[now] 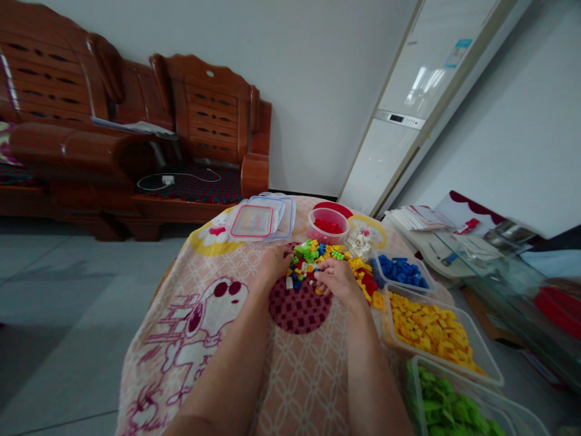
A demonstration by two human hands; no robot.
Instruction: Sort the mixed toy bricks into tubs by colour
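Note:
A mixed pile of toy building bricks (313,255), in yellow, green, red, blue and white, lies on the table. At its left edge is my left hand (275,264), fingers bent and slightly apart against the bricks; I see nothing held in it. My right hand (338,280) is over the front right of the pile with thumb and fingers pinched together. A small blue toy brick (318,270) shows between those fingertips. Just behind the pile stands a round clear tub (328,237) with red bricks inside. White bricks (359,243) are heaped to the right of it.
Along the right side are clear boxes of blue bricks (402,271), yellow bricks (431,327) and green bricks (454,402). Flat plastic lids (252,221) are stacked at the back left. A patterned cloth (299,387) covers the table. Beyond are wooden seats (209,115) and a glass shelf (512,290).

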